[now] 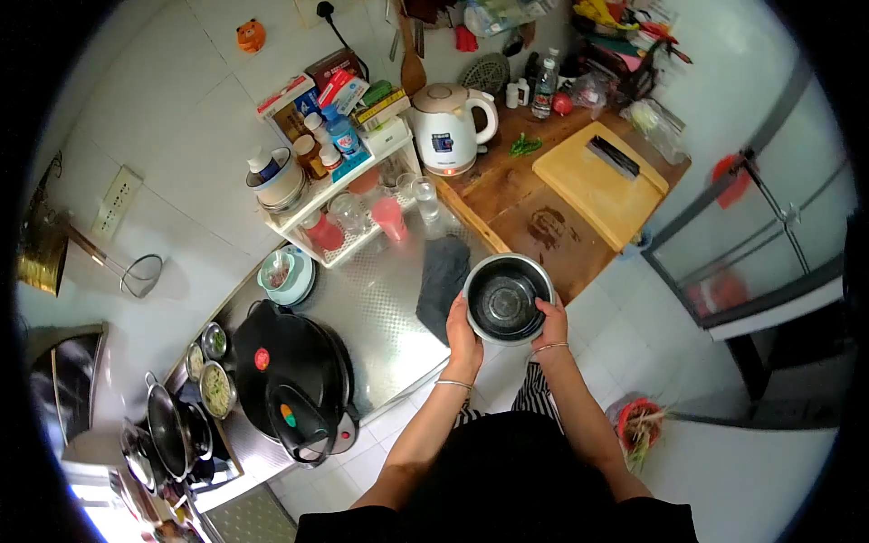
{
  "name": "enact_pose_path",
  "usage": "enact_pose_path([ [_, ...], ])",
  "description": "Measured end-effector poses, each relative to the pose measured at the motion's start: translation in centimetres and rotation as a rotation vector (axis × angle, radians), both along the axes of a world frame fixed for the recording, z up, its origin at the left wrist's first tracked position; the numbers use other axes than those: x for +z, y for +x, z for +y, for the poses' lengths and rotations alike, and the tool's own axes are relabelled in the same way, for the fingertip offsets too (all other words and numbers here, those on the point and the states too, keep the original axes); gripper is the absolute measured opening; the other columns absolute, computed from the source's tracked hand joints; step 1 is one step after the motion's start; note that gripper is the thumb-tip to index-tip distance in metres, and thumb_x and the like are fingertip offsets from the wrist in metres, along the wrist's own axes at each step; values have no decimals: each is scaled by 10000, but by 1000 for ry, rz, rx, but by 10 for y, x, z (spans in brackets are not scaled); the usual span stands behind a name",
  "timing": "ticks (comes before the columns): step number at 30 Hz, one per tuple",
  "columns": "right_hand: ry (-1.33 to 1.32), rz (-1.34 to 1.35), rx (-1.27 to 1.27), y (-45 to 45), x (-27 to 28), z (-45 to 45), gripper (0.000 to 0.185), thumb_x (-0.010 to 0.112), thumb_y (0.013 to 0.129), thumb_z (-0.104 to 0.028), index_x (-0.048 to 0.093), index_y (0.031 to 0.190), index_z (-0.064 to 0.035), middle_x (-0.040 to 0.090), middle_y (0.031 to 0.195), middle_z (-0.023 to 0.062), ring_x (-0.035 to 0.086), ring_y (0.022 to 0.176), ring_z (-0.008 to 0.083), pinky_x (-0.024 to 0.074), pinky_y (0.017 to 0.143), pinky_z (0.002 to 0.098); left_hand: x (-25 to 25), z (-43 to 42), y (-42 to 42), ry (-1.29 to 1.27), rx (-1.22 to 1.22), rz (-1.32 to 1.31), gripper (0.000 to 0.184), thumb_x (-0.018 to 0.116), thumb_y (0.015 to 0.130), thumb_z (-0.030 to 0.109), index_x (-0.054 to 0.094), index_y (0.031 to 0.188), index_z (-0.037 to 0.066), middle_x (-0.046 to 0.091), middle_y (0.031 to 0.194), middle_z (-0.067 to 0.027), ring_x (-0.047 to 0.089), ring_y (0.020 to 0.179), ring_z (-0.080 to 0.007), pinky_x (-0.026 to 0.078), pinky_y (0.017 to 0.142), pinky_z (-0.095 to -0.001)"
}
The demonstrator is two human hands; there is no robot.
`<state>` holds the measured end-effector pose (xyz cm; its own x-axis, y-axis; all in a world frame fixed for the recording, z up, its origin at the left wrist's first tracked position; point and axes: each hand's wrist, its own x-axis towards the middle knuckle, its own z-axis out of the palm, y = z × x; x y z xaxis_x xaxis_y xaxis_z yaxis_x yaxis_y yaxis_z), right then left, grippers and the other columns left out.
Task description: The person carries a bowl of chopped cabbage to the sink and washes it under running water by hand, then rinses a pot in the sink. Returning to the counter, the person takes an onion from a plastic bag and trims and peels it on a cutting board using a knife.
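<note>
Head view: the bowl (507,300) is out in front of the body, midway between the two hands, so neither is nearer. The left hand (463,342) is clamped on its near left side and the right hand (551,328) on its right, thumb over the rim. The bowl is round, with no long axis to line up; its mouth faces up towards the camera, showing a dark inside with a paler patch at the bottom.

Below the forearms lies tiled floor (362,460), with a red bin (634,418) off to the right. The bowl overlaps the near edge of the wooden worktop (489,201) in view; whether it touches that edge, I cannot tell. Just left of it a grey cloth (443,279) lies on the metal worktop (369,339), which shows between the cloth and the black griddle (294,362). Farther off are the board (593,195) and the kettle (445,136).
</note>
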<state>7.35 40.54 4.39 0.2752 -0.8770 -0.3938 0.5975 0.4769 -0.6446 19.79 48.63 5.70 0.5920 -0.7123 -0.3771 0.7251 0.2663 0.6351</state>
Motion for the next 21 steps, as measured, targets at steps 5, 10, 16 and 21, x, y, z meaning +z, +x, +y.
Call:
enact_pose_path([
  [5, -7, 76, 147, -15, -5, -80, 423, 521, 760, 10, 512, 1182, -15, 587, 1087, 115, 584, 969, 244, 490, 863, 370, -18, -53, -18, -4, 83, -8, 375, 332, 975, 222, 492, 1240, 9, 560, 1207, -95, 508, 1132, -196, 388, 984, -319],
  [10, 103, 9, 281, -12, -6, -124, 422, 520, 766, 0, 513, 1188, -16, 587, 1091, 112, 576, 986, 251, 483, 878, 388, -51, -70, -15, 366, 213, -546, 338, 441, 940, 139, 495, 1241, -4, 531, 1262, -87, 494, 1159, -205, 356, 996, -291],
  [16, 120, 51, 321, 12, -23, -151, 421, 528, 772, 0, 520, 1192, -32, 581, 1128, 109, 573, 997, 253, 468, 894, 384, -94, -69, 41, 1155, -25, -1460, 614, 667, 761, 232, 436, 1322, 139, 295, 1451, -141, 210, 1355, -367, 151, 1052, -597],
  [21, 129, 61, 357, 17, -24, -187, 423, 566, 766, -17, 531, 1187, -21, 605, 1073, 102, 579, 988, 241, 471, 876, 374, -135, -76, 82, 1051, -51, -1495, 370, 636, 706, 114, 607, 1074, 116, 562, 1175, -81, 496, 1120, -287, 346, 945, -489],
])
